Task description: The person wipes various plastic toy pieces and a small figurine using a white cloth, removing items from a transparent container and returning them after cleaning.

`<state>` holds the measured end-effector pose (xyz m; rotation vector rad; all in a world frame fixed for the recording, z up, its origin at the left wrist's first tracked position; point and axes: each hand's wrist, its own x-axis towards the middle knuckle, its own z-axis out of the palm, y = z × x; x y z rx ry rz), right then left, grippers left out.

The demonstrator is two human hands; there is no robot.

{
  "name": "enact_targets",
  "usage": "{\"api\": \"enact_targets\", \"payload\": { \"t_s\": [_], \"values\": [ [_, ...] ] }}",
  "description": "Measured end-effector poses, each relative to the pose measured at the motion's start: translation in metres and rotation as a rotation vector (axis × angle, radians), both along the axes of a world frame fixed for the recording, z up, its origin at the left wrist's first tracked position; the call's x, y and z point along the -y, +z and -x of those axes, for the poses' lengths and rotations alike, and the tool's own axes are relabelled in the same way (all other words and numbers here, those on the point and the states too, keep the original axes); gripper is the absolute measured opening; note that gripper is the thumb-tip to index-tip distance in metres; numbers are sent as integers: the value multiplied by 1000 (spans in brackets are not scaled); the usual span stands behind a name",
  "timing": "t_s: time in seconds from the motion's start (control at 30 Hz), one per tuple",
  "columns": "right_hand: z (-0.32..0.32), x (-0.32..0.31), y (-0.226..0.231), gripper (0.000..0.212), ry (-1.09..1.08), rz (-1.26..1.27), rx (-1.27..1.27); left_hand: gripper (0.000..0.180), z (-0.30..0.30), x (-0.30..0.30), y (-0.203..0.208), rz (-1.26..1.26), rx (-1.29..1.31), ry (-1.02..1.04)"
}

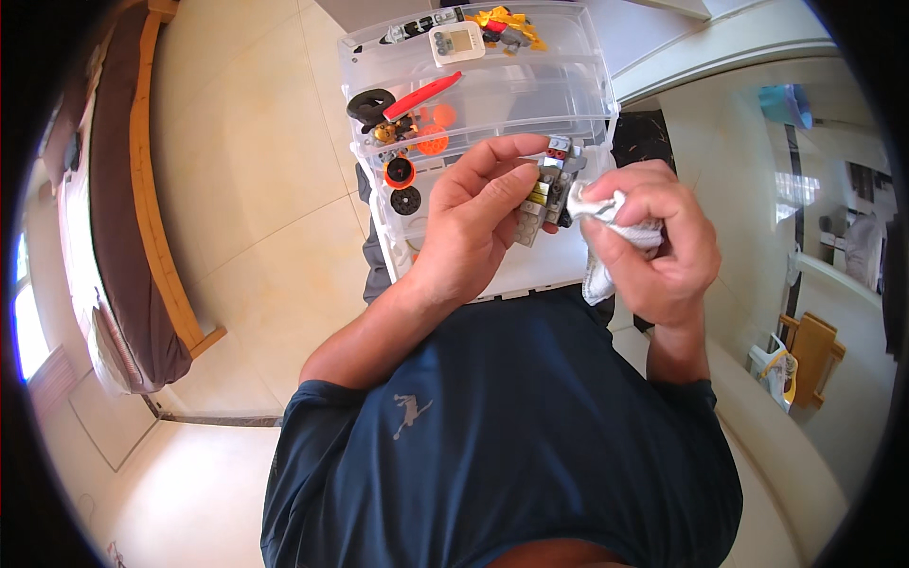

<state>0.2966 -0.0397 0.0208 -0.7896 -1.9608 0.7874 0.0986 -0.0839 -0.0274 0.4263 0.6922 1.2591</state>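
Note:
In my left hand (481,204) is a small grey toy built of plastic bricks (549,197), with a yellow piece and a little red on it. The thumb lies over its left side and the fingers curl behind it. My right hand (658,232) is closed around a white cloth (625,227), whose bunched end meets the toy's right side. A loose fold of the cloth hangs below the fingers. Both hands are above a white surface (516,270) in front of my torso.
Beyond my hands stands a clear plastic storage box (530,90). Around it lie a red long piece (423,96), orange discs (433,140), a black wheel (405,200), a small white device with a screen (456,43) and yellow-red toy parts (511,28). A wood-framed bed (161,189) is at left.

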Motion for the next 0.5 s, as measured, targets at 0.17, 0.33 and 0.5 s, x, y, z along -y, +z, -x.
{"api": "enact_targets", "payload": {
  "t_s": [0.17, 0.33, 0.5],
  "values": [
    [-4, -7, -14, 28, -102, -28, 65, 32, 1, 1, 1, 23, 16, -5],
    [4, -2, -2, 28, 86, -104, -7, 32, 0, 0, -4, 18, 38, -9],
    [-4, -8, -12, 29, -58, -34, 39, 32, 3, 0, -1, 31, 21, -5]
  ]
}}
